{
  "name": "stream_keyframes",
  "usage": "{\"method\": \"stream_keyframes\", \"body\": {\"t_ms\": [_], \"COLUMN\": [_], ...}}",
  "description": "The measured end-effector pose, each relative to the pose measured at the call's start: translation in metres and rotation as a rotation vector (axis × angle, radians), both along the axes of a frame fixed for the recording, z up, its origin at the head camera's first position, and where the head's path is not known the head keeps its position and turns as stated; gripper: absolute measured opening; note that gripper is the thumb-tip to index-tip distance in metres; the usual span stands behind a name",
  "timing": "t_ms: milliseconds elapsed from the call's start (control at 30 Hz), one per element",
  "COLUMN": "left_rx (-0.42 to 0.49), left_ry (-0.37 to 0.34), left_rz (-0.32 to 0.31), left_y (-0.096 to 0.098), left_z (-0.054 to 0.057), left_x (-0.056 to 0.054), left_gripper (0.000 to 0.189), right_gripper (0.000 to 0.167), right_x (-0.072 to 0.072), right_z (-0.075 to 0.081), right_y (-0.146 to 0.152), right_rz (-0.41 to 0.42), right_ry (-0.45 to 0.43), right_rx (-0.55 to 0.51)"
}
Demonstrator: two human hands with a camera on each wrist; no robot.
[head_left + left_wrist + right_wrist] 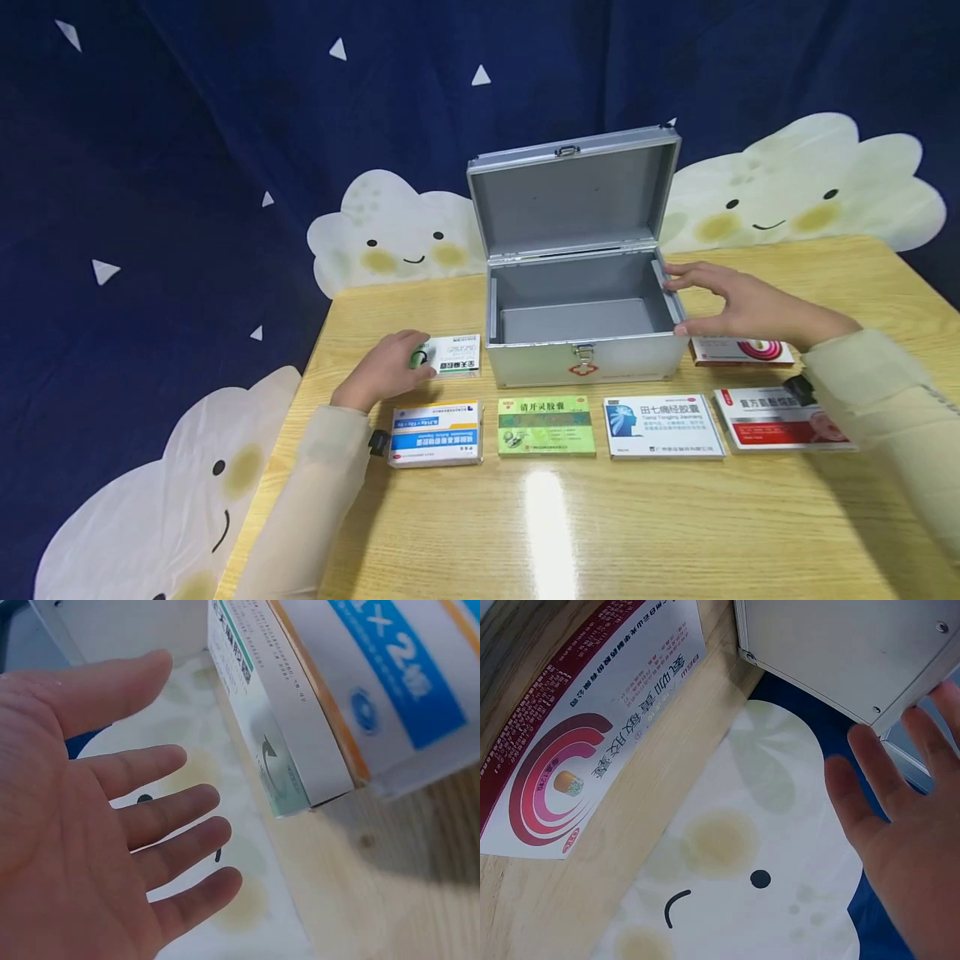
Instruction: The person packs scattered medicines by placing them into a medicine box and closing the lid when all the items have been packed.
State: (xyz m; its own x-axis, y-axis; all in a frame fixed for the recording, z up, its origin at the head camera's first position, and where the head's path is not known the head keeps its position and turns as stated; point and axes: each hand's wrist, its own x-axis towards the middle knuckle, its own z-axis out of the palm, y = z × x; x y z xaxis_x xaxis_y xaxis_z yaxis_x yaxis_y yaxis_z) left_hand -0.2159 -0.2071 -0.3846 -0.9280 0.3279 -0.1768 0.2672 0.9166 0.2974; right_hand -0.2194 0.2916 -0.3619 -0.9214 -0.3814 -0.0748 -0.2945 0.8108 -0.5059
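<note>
A silver metal first-aid case (592, 362) stands with its lid (570, 200) raised and nothing visible inside. My right hand (750, 304) is at the case's right wall, fingertips at the top rim; in the right wrist view the fingers (877, 769) are extended along its edge. At left, my left hand (382, 367) is over the near end of a white and green medicine box (459, 357). The left wrist view shows those fingers (180, 836) spread, with a gap between them and the box. Part of the box is hidden by the hand in the head view.
In front of the case lie a blue and white box (437, 433), a green box (546, 427), a white box with a blue head (663, 427) and a red and white box (765, 421). Another red-edged box (738, 352) lies right of the case. A dark blue curtain (225, 125) hangs behind.
</note>
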Motion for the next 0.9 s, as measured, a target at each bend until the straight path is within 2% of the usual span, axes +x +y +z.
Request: {"method": "stream_keyframes", "body": {"t_ms": [200,400,600,900], "left_rx": [-0.070,-0.086,-0.050,-0.089], "left_ry": [0.021,-0.010,-0.059,-0.055], "left_rz": [-0.025,-0.017,-0.021,-0.052], "left_y": [0.008,0.011,0.016,0.026], "left_z": [-0.002,-0.006,-0.008,-0.011], "left_x": [-0.010,-0.021,-0.026,-0.029], "left_gripper": [0.067,0.070,0.073,0.079], "right_gripper": [0.071,0.071,0.071,0.073], "right_x": [-0.002,-0.001,-0.001,-0.001], "right_z": [-0.002,-0.002,-0.002,0.000], "right_y": [0.000,0.001,0.002,0.000], "right_rz": [0.030,0.025,0.014,0.025], "right_ry": [0.043,0.027,0.025,0.042], "right_rx": [-0.029,-0.041,-0.025,0.028]}}
